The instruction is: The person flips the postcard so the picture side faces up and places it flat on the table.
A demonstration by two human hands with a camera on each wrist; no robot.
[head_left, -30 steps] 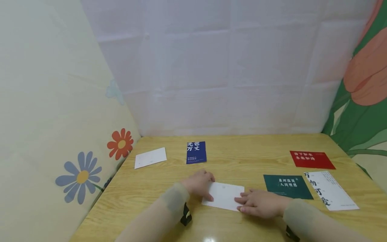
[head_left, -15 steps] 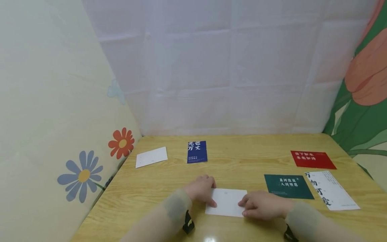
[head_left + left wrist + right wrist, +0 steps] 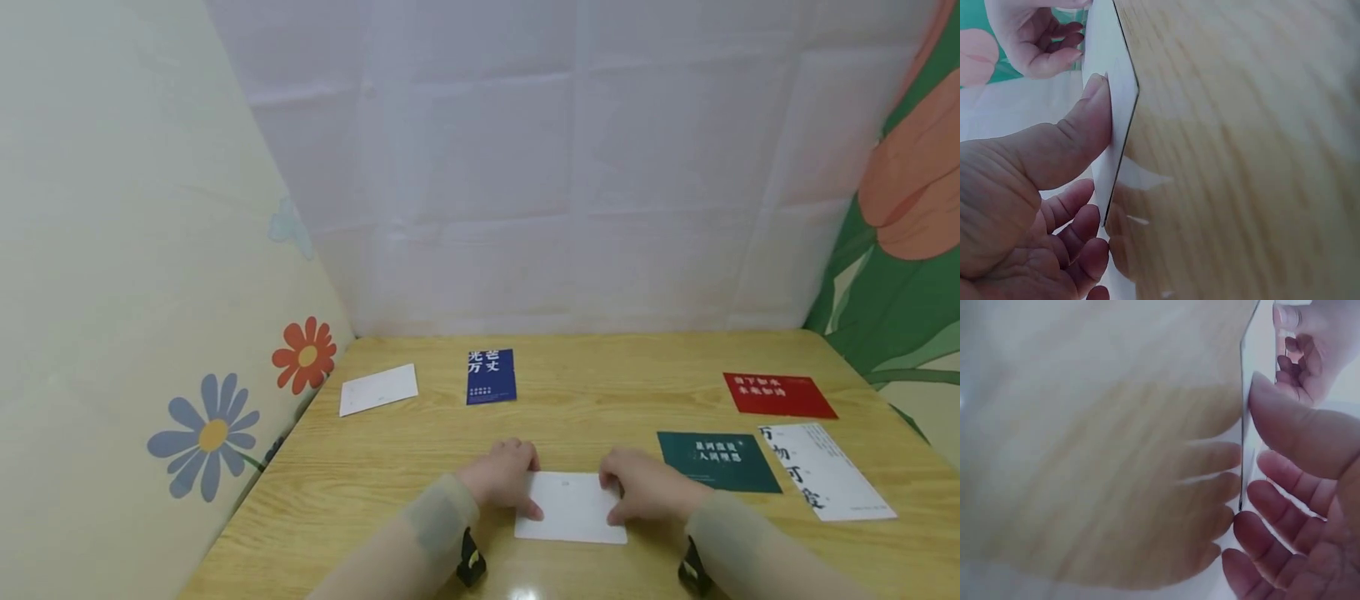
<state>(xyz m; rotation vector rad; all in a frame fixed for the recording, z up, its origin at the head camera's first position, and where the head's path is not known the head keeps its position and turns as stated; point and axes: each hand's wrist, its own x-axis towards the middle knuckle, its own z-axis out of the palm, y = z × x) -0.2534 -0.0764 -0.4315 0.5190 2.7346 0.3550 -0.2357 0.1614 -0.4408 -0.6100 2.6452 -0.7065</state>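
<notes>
A white postcard (image 3: 572, 507), its blank side with a small printed mark facing up, lies flat on the wooden table in front of me. My left hand (image 3: 504, 477) holds its left end, the thumb (image 3: 1088, 119) on the top face and curled fingers at the edge. At the right end my right hand (image 3: 651, 487) grips likewise, its thumb (image 3: 1285, 419) on the card and the fingers bent beside the edge. Beyond my right hand lies a dark green postcard (image 3: 720, 471) with white lettering.
On the right are a red card (image 3: 780, 400) and a white card with black lettering (image 3: 847, 479). A blue card (image 3: 491, 383) and another white card (image 3: 378, 390) lie at the back left. The table (image 3: 600, 375) meets a white cloth backdrop (image 3: 480, 167).
The white postcard has slid toward me and turned a little straighter. My right hand has gone from fingers laid on its right end to a curled grip there. My left hand has stayed on the left end.
</notes>
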